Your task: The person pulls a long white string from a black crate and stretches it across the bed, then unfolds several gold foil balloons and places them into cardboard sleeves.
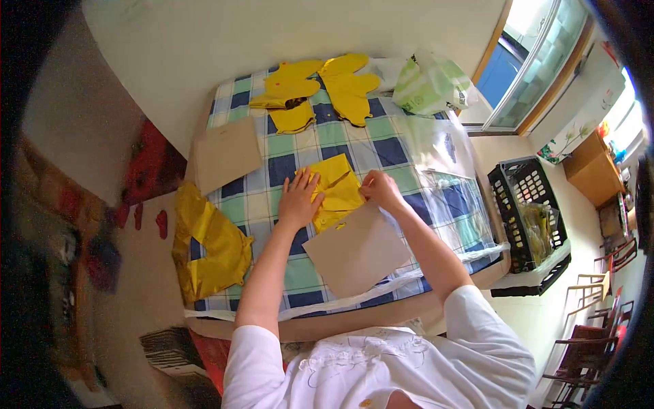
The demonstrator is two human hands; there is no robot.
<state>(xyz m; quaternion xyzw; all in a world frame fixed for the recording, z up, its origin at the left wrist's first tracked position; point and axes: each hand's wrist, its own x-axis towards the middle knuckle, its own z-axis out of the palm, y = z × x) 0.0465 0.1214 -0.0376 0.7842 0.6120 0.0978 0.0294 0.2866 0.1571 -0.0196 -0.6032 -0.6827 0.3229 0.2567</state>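
Note:
A folded piece of shiny yellow foil (pixel 334 178) lies on the checked table cover in front of me. My left hand (pixel 298 199) rests on its left side with the fingers stretched out flat. At its right edge, my right hand (pixel 383 190) pinches the foil between thumb and fingers. Just below the foil, and partly against it, lies a beige cardboard sheet (pixel 361 249) with a small slot near its top corner. My right forearm passes over the right side of this cardboard.
More flat yellow foil shapes (pixel 351 88) lie at the back, and a large one (pixel 211 249) hangs at the left edge. Another cardboard sheet (pixel 228 153) is at left. A green-white plastic bag (pixel 432 85) and clear plastic (pixel 443 146) lie right. Black crates (pixel 507 204) stand beside the table.

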